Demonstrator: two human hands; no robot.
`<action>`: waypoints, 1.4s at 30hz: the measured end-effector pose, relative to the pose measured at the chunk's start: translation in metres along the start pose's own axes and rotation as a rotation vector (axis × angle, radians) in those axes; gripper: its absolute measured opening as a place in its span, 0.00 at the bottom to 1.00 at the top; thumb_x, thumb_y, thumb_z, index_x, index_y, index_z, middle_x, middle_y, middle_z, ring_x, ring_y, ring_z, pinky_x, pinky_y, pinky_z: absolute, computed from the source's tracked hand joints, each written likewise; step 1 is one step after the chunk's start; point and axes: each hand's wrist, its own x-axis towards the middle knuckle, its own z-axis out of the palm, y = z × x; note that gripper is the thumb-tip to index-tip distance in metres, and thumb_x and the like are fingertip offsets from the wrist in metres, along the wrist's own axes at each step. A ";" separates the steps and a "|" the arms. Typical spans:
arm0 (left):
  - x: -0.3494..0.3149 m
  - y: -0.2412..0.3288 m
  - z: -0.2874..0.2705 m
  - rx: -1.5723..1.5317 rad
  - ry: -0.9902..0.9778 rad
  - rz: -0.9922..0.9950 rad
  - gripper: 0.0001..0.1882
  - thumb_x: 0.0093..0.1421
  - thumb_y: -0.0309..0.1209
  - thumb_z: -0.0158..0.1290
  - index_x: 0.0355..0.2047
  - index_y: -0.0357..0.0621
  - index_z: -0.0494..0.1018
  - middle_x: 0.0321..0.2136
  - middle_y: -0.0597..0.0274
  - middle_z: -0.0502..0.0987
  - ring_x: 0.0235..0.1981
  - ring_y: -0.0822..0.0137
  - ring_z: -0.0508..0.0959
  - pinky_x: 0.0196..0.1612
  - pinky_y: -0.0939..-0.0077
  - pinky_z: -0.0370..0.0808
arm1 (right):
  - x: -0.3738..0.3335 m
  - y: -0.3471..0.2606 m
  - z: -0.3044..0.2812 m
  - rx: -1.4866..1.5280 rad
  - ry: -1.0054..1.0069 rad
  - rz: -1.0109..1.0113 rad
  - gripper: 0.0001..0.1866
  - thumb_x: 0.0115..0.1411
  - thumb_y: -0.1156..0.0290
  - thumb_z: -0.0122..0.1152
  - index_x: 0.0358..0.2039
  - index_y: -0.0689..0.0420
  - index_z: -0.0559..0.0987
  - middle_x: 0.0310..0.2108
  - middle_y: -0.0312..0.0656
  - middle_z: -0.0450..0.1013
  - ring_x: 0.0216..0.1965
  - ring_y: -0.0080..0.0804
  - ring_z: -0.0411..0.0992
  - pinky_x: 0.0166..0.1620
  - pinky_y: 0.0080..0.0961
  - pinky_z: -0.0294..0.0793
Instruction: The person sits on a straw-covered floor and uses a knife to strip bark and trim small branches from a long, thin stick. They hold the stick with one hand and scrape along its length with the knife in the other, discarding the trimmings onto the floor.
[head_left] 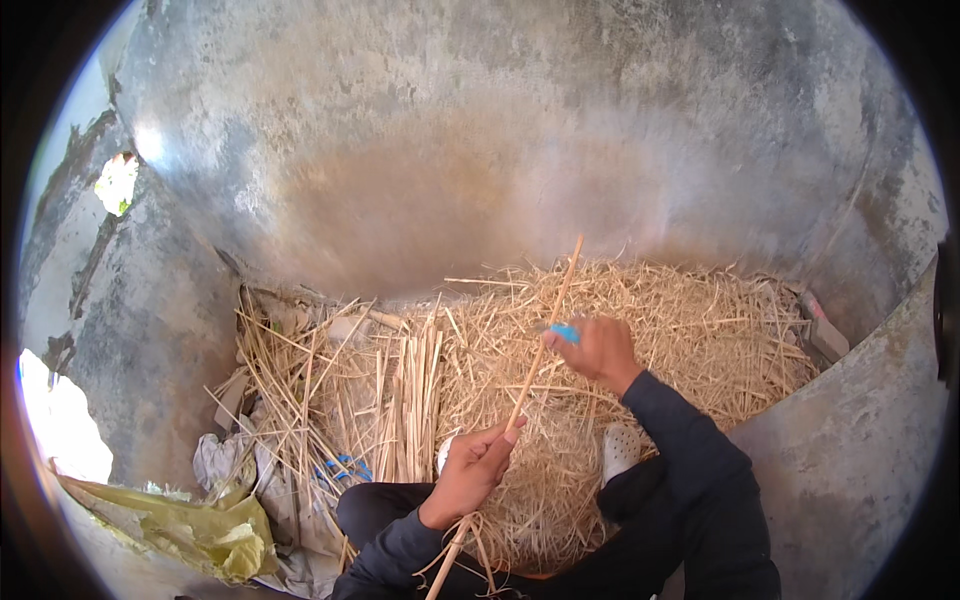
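Observation:
A long, thin wooden stick (564, 288) slants up and away from my lap. My left hand (468, 478) is closed round its lower part, and the lower end passes under the wrist towards my legs. Higher up, my right hand (603, 352) is closed on a small blue-handled tool (566, 332) held against the stick. Fingers hide most of the tool, and a blurred dark tip shows by the stick; its exact kind cannot be told. Pale, curled shavings (520, 520) lie heaped between and beyond my legs.
To the left lie a row of straight sticks (415, 390) and a loose tangle of others. Blue string (345, 467) and a yellowish plastic sack (190, 530) are nearer. Concrete walls (480, 150) enclose the space, with bright holes on the left. A brick-like block (826, 330) sits far right.

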 end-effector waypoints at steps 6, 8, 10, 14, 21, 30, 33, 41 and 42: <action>-0.006 -0.006 0.001 -0.014 0.071 0.090 0.20 0.70 0.33 0.46 0.58 0.38 0.69 0.17 0.79 0.59 0.18 0.86 0.56 0.20 0.86 0.52 | -0.031 -0.034 0.002 0.106 0.071 -0.247 0.39 0.54 0.25 0.46 0.12 0.51 0.75 0.07 0.39 0.66 0.09 0.37 0.68 0.16 0.35 0.65; -0.009 -0.003 0.006 0.012 0.101 0.098 0.20 0.70 0.33 0.46 0.58 0.37 0.68 0.17 0.79 0.58 0.18 0.86 0.55 0.21 0.86 0.52 | -0.019 -0.025 -0.006 0.076 0.086 -0.226 0.37 0.52 0.27 0.52 0.12 0.51 0.75 0.09 0.40 0.68 0.12 0.40 0.70 0.18 0.37 0.67; -0.009 0.000 0.009 0.019 0.117 0.098 0.20 0.70 0.33 0.46 0.59 0.37 0.68 0.18 0.79 0.58 0.18 0.86 0.54 0.21 0.86 0.51 | -0.015 -0.021 -0.002 0.056 0.157 -0.281 0.40 0.53 0.25 0.47 0.11 0.52 0.74 0.07 0.38 0.65 0.09 0.35 0.67 0.16 0.34 0.64; -0.025 0.005 0.019 0.016 0.069 0.034 0.20 0.70 0.32 0.45 0.59 0.37 0.68 0.18 0.79 0.58 0.18 0.86 0.54 0.21 0.86 0.50 | 0.008 0.018 0.002 -0.051 0.081 0.123 0.41 0.54 0.24 0.44 0.12 0.54 0.75 0.06 0.40 0.64 0.08 0.35 0.65 0.15 0.34 0.63; -0.034 0.007 0.014 0.011 0.173 0.048 0.19 0.70 0.30 0.46 0.58 0.36 0.69 0.18 0.81 0.57 0.19 0.86 0.54 0.21 0.86 0.50 | -0.034 -0.040 -0.002 0.105 0.084 -0.284 0.41 0.57 0.25 0.37 0.16 0.50 0.79 0.08 0.39 0.66 0.10 0.36 0.67 0.16 0.37 0.63; -0.047 0.007 0.023 0.154 0.206 0.114 0.20 0.69 0.32 0.47 0.58 0.35 0.68 0.17 0.81 0.58 0.18 0.86 0.54 0.21 0.85 0.50 | -0.026 -0.035 -0.006 0.118 0.070 -0.220 0.42 0.55 0.23 0.40 0.14 0.53 0.78 0.07 0.40 0.65 0.10 0.34 0.67 0.16 0.35 0.65; -0.053 0.004 0.027 0.185 0.195 0.087 0.20 0.69 0.31 0.47 0.57 0.34 0.69 0.18 0.80 0.58 0.20 0.86 0.55 0.22 0.85 0.51 | -0.012 -0.007 0.005 0.078 0.093 -0.123 0.42 0.55 0.23 0.40 0.13 0.52 0.77 0.07 0.41 0.65 0.10 0.37 0.67 0.16 0.36 0.64; -0.062 0.008 0.028 0.283 0.242 0.095 0.19 0.69 0.31 0.48 0.56 0.32 0.69 0.23 0.78 0.64 0.25 0.85 0.59 0.28 0.88 0.57 | -0.026 -0.043 -0.015 0.174 0.051 -0.226 0.40 0.54 0.25 0.47 0.11 0.52 0.76 0.07 0.40 0.66 0.10 0.36 0.68 0.16 0.34 0.65; -0.063 0.007 0.029 0.276 0.248 0.085 0.19 0.69 0.30 0.48 0.56 0.31 0.69 0.24 0.77 0.65 0.25 0.85 0.60 0.29 0.89 0.58 | -0.021 -0.034 -0.013 0.148 0.049 -0.226 0.39 0.53 0.26 0.48 0.10 0.51 0.74 0.07 0.40 0.66 0.10 0.36 0.68 0.16 0.35 0.65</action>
